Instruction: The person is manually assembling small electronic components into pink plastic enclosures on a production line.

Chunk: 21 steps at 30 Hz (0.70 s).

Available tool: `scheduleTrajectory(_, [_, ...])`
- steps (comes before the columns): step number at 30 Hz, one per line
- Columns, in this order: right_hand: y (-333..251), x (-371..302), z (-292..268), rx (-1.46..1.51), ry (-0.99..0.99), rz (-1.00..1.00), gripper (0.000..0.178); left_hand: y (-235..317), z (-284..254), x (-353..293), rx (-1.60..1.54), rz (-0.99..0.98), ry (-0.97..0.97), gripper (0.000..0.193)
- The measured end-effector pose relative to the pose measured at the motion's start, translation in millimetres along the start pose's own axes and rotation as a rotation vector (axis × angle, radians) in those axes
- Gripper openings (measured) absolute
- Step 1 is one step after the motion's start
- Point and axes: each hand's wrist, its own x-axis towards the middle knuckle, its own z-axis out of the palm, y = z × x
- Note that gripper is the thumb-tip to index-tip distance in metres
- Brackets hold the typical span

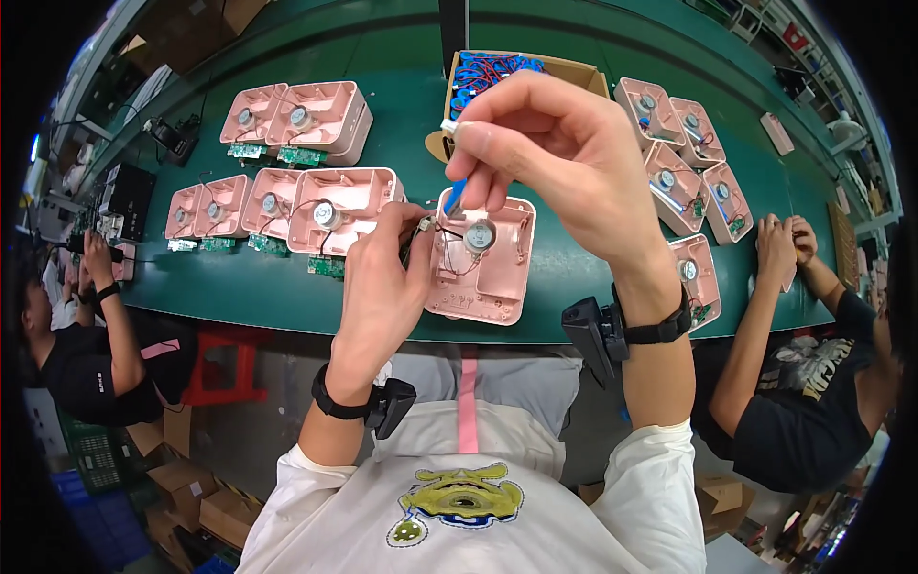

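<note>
A pink plastic housing (502,277) lies in front of me, open side up, with a round silver speaker (479,235) and thin wires inside. My left hand (381,287) is at its left edge, thumb and fingers closed around a small circuit board that my fingers mostly hide; a white socket (426,224) shows there. Raised over the housing's far end, my right hand (564,163) pinches a small white connector plug (449,125) between thumb and index finger. A blue piece (454,196) shows below its curled fingers; how it joins the plug is hidden.
Behind my right hand stands a cardboard box (579,78) of blue parts with red and black wires. Pink housings with speakers (327,214) and green boards stand at left; more housings (667,180) stand at right. Co-workers' hands (786,244) work at both sides.
</note>
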Motion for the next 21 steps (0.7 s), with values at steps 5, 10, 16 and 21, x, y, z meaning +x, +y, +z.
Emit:
scheduleTrajectory(5, [8,1,-5,-0.118,0.001,0.076,0.012,3,0,0,0.073,0.05,0.045,0.015])
scheduleTrajectory(10, [14,1,-5,-0.244,-0.008,0.123,0.012,-1,0,-1,0.1,0.087,0.096,0.014])
scheduleTrajectory(16, [32,-6,14,-0.765,-0.11,0.064,0.017,-14,7,-3,-0.099,-0.017,0.117,0.012])
scheduleTrajectory(21, [58,-18,29,-0.825,-0.042,-0.023,0.019,-17,11,-7,-0.153,0.03,0.163,0.011])
